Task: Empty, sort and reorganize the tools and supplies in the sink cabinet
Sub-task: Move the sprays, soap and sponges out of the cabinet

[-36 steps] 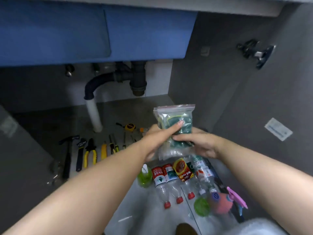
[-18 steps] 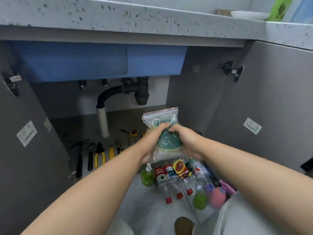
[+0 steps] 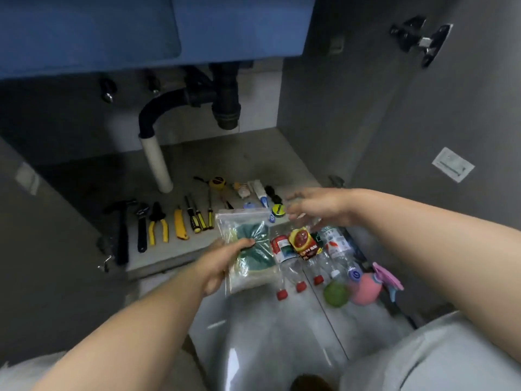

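Cabinet floor (image 3: 253, 159) bare behind tool row (image 3: 158, 227), between white pipe (image 3: 156, 162) and right wall (image 3: 324, 122). Rear headroom limited by drain trap (image 3: 225, 103). Front edge overhung by zip bag (image 3: 248, 249) gripped in left hand (image 3: 222, 261). Right tile blocked by bottles (image 3: 290, 266); centre tile (image 3: 253, 334) bare.

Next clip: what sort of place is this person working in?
Most likely the cabinet under a kitchen sink: a blue sink basin overhead, a black drain pipe beneath it, a door hinge on the right, and a hammer among tools on the cabinet floor.
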{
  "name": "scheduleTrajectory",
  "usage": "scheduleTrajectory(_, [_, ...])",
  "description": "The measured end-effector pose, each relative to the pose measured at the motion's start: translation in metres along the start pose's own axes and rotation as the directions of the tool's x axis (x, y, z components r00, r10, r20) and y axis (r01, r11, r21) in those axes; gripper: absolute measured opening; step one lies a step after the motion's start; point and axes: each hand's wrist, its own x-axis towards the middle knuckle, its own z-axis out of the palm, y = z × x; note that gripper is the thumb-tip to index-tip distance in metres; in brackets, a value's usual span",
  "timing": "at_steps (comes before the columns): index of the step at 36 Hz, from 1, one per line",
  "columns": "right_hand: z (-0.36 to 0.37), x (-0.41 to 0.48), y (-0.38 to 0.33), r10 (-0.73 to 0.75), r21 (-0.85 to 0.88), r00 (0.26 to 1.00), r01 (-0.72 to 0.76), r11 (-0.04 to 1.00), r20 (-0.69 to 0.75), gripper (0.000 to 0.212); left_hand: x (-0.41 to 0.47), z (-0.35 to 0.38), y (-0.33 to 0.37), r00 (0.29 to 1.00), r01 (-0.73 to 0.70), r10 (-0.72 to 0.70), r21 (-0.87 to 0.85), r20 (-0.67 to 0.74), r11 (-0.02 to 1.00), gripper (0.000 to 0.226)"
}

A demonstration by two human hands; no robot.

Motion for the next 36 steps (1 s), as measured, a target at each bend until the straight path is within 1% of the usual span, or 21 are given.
scheduleTrajectory(3, [-0.001, 0.01, 0.016, 0.047, -0.095, 0.993, -0.037, 0.995, 0.105, 0.039, 0.014, -0.006, -0.055, 0.986, 0.154, -0.153, 0.011, -0.061, 0.988, 0.057])
scheduleTrajectory(6, [-0.002, 0.023, 0.029, 0.054, -0.27, 0.991, -0.018, 0.963, 0.123, 0.034, 0.022, -0.003, -0.093, 0.961, 0.24, -0.241, -0.025, -0.138, 0.97, 0.048])
scheduleTrajectory(8, [0.003, 0.033, 0.035, 0.027, -0.4, 0.994, 0.017, 0.916, 0.105, 0.034, 0.029, 0.001, -0.11, 0.944, 0.282, -0.29, -0.071, -0.159, 0.957, 0.044])
scheduleTrajectory(10, [0.012, 0.043, 0.042, -0.023, -0.528, 0.995, 0.069, 0.846, 0.093, 0.036, 0.037, 0.005, -0.122, 0.929, 0.314, -0.328, -0.1, -0.173, 0.944, 0.041])
scheduleTrajectory(12, [0.021, 0.053, 0.05, -0.06, -0.587, 0.99, 0.123, 0.8, 0.124, 0.036, 0.043, 0.01, -0.129, 0.914, 0.342, -0.357, -0.109, -0.19, 0.933, 0.036])
scheduleTrajectory(15, [0.028, 0.068, 0.06, -0.039, -0.624, 0.982, 0.149, 0.767, 0.187, 0.037, 0.055, 0.014, -0.136, 0.9, 0.36, -0.37, -0.084, -0.23, 0.929, 0.036])
scheduleTrajectory(18, [0.029, 0.081, 0.065, -0.015, -0.671, 0.978, 0.152, 0.725, 0.206, 0.042, 0.067, 0.015, -0.14, 0.899, 0.358, -0.366, -0.079, -0.242, 0.93, 0.036])
scheduleTrajectory(22, [0.029, 0.096, 0.068, -0.004, -0.641, 0.981, 0.129, 0.757, 0.193, 0.044, 0.082, 0.017, -0.143, 0.906, 0.354, -0.368, -0.099, -0.212, 0.93, 0.029])
scheduleTrajectory(25, [0.03, 0.102, 0.07, 0.013, -0.627, 0.979, 0.119, 0.77, 0.202, 0.046, 0.092, 0.019, -0.145, 0.91, 0.333, -0.363, -0.17, -0.201, 0.928, 0.028])
scheduleTrajectory(28, [0.032, 0.107, 0.072, 0.015, -0.611, 0.976, 0.123, 0.782, 0.216, 0.047, 0.1, 0.022, -0.146, 0.905, 0.305, -0.361, -0.252, -0.223, 0.919, 0.026])
scheduleTrajectory(31, [0.034, 0.111, 0.075, 0.015, -0.591, 0.974, 0.124, 0.797, 0.224, 0.046, 0.109, 0.025, -0.146, 0.895, 0.292, -0.351, -0.231, -0.276, 0.928, 0.021])
scheduleTrajectory(34, [0.034, 0.116, 0.08, 0.015, -0.576, 0.973, 0.123, 0.808, 0.229, 0.041, 0.116, 0.026, -0.148, 0.891, 0.286, -0.346, -0.229, -0.295, 0.931, 0.026])
scheduleTrajectory(36, [0.034, 0.119, 0.084, 0.019, -0.591, 0.976, 0.116, 0.798, 0.219, 0.042, 0.117, 0.027, -0.148, 0.887, 0.297, -0.354, -0.218, -0.296, 0.929, 0.027])
